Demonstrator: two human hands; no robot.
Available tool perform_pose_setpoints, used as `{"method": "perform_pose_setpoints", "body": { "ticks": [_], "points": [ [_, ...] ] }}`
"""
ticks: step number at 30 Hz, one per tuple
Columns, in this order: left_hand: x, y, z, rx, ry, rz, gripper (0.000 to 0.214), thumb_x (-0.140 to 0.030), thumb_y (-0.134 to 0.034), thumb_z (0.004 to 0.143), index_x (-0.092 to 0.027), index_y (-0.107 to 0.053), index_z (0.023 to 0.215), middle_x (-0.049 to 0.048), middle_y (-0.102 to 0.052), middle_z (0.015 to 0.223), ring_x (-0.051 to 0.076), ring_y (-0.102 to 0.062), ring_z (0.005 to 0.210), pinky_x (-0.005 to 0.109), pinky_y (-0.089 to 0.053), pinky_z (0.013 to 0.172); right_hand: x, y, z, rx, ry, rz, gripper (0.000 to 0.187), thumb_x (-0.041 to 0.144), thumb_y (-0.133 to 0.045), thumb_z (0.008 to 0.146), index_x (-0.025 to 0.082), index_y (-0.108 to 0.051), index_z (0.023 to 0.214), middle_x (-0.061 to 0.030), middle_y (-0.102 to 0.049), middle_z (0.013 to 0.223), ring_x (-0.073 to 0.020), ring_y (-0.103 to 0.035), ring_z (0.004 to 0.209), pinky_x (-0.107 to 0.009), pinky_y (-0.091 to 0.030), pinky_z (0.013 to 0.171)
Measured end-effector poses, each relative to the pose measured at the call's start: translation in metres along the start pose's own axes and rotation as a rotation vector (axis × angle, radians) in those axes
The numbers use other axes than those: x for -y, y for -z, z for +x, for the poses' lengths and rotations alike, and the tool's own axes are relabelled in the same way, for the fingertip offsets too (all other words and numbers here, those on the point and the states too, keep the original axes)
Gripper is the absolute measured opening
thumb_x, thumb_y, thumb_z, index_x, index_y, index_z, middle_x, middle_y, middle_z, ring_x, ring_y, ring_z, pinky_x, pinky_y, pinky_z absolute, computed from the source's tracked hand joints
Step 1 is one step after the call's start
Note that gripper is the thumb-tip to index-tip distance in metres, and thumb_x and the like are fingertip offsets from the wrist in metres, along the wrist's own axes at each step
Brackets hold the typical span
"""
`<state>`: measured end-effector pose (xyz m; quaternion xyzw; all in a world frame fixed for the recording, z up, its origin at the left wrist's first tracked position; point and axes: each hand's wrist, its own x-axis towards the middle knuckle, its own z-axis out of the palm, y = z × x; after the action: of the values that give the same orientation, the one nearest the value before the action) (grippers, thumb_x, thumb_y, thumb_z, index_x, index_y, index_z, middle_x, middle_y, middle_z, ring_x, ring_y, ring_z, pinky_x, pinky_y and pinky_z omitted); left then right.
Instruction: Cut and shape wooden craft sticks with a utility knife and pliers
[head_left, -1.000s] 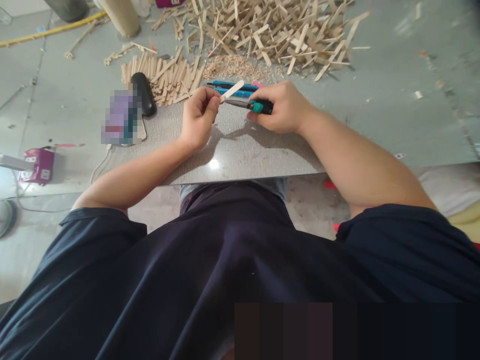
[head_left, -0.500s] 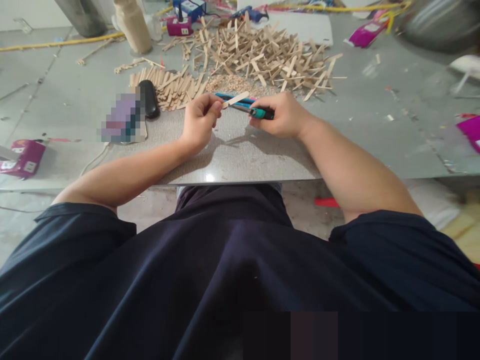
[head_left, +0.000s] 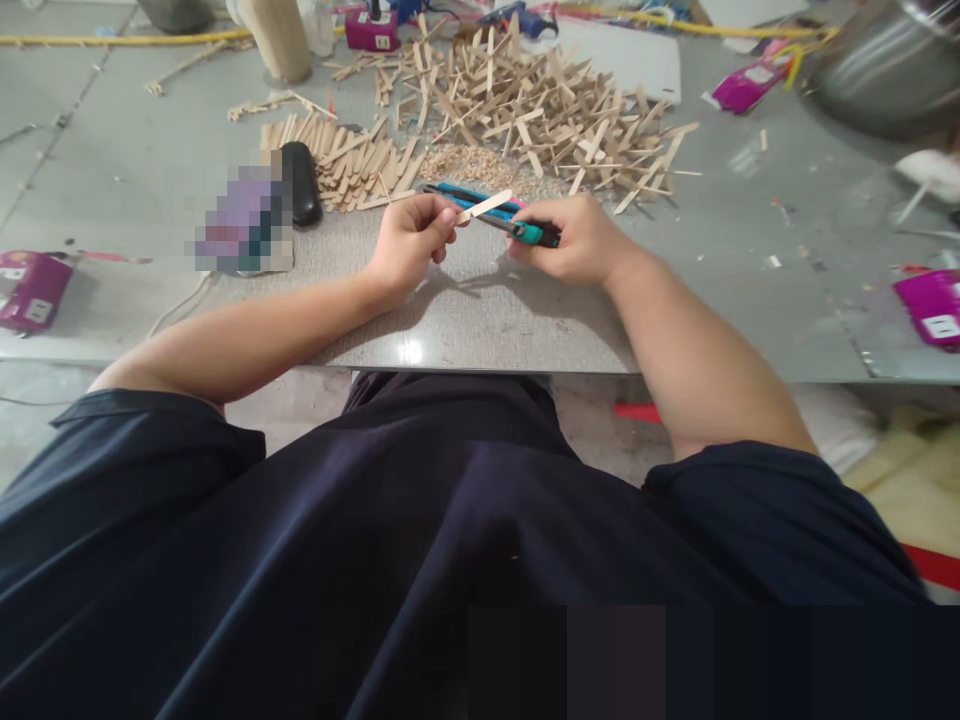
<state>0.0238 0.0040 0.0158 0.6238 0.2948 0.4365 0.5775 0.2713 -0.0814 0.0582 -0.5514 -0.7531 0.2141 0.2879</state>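
Observation:
Between the thumb and fingers of my left hand (head_left: 416, 242) is a wooden craft stick (head_left: 491, 203), pointing up and to the right. My right hand (head_left: 574, 238) is wrapped round a teal and black utility knife (head_left: 534, 234), whose blade reaches left to the stick near my left fingertips. Whether the blade cuts into the wood I cannot tell. Just behind the hands, a blue tool (head_left: 454, 190), partly hidden by the stick, lies on the table. Beyond it is a patch of wood shavings (head_left: 480, 165).
A large loose heap of craft sticks (head_left: 555, 110) spreads at the back, and a flatter group of sticks (head_left: 360, 165) lies left of it. A black case (head_left: 301, 185) sits beside a blurred-out object (head_left: 244, 220). A beige bottle (head_left: 276, 40) and a metal pot (head_left: 889, 70) stand farther back.
The view has shifted slightly. Both hands keep their grips, with the stick and the knife blade still close together near my left fingertips.

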Motion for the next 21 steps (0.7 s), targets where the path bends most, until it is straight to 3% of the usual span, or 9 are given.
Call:
{"method": "perform_pose_setpoints", "body": {
  "ticks": [5, 10, 16, 21],
  "points": [
    [-0.005, -0.003, -0.002, 0.019, 0.025, 0.022, 0.033, -0.010, -0.070, 0.110, -0.020, -0.066, 0.079, -0.0041, -0.063, 0.070, 0.004, -0.053, 0.050, 0.018, -0.044, 0.051, -0.001, 0.002, 0.001, 0.021, -0.008, 0.053, 0.043, 0.072, -0.082, 0.081, 0.030, -0.071, 0.084, -0.0054, -0.064, 0.075, -0.0295, -0.057, 0.092, -0.057, -0.044, 0.096],
    [-0.001, -0.003, -0.004, 0.053, 0.028, 0.019, 0.032, -0.013, -0.065, 0.114, -0.020, -0.067, 0.083, -0.0045, -0.063, 0.072, 0.004, -0.053, 0.050, 0.018, -0.044, 0.052, -0.008, 0.002, 0.003, 0.023, 0.028, 0.033, 0.041, 0.069, -0.081, 0.082, 0.030, -0.070, 0.084, -0.0036, -0.058, 0.073, -0.0273, -0.057, 0.089, -0.056, -0.045, 0.100],
    [0.003, 0.000, 0.002, 0.053, 0.009, 0.045, 0.029, -0.014, -0.074, 0.109, -0.021, -0.065, 0.082, -0.0039, -0.064, 0.076, 0.005, -0.053, 0.053, 0.020, -0.047, 0.056, -0.010, 0.003, 0.003, 0.047, 0.060, 0.015, 0.039, 0.065, -0.084, 0.087, 0.027, -0.073, 0.088, -0.0037, -0.064, 0.078, -0.0233, -0.053, 0.085, -0.053, -0.048, 0.099],
    [-0.001, -0.001, -0.001, 0.083, 0.021, -0.040, 0.032, -0.010, -0.066, 0.111, -0.020, -0.068, 0.081, -0.0037, -0.063, 0.075, 0.004, -0.051, 0.056, 0.018, -0.044, 0.057, -0.006, 0.007, 0.000, 0.105, 0.020, 0.005, 0.031, 0.056, -0.085, 0.095, 0.027, -0.077, 0.096, -0.0049, -0.071, 0.089, -0.0266, -0.064, 0.091, -0.052, -0.056, 0.099]
  ]
}}
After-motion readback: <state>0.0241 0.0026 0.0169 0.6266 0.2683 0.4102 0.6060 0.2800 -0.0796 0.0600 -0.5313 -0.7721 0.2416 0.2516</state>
